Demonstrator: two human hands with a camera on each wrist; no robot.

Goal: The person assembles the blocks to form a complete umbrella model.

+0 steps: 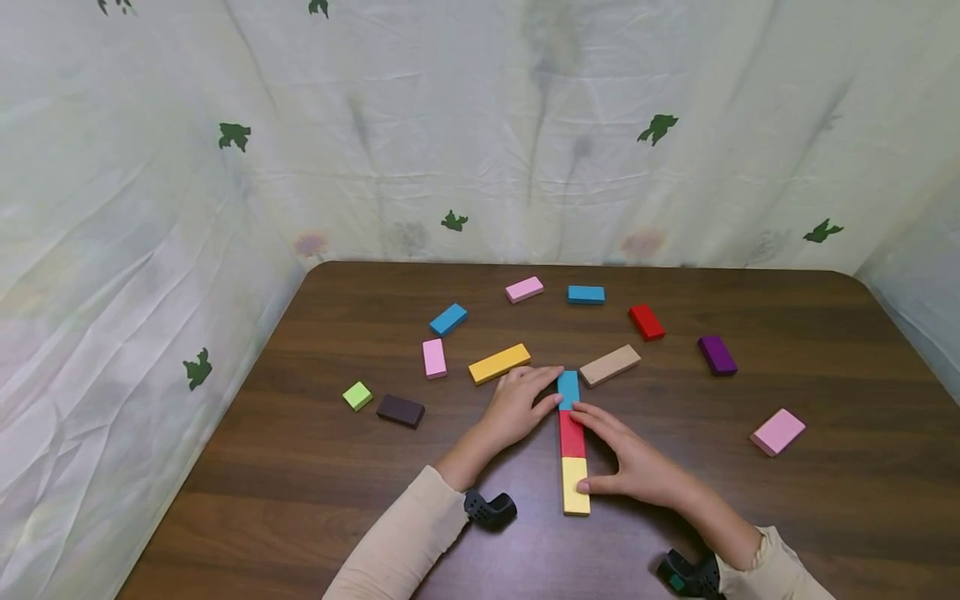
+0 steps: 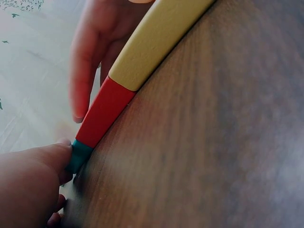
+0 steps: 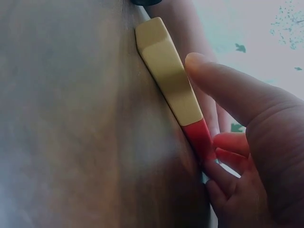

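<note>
A blue block (image 1: 568, 388), a red block (image 1: 572, 435) and a yellow block (image 1: 574, 504) lie end to end in a straight row on the table. My left hand (image 1: 519, 405) is at the far end of the row, its thumb against the blue block's left side and a fingertip by its far corner. From the right, my right hand (image 1: 633, 458) touches the row, fingers extended near the blue-red joint and thumb at the yellow block. In the left wrist view, the left thumb meets the blue end. The right thumb lies beside the yellow block (image 3: 166, 71) in the right wrist view.
An orange-yellow plank (image 1: 499, 364) and a beige plank (image 1: 611, 365) flank the row's far end. Loose blocks lie around, including a dark block (image 1: 401, 411), a green cube (image 1: 357, 396), a purple block (image 1: 717, 356) and a pink block (image 1: 777, 432). White cloth hangs behind the table.
</note>
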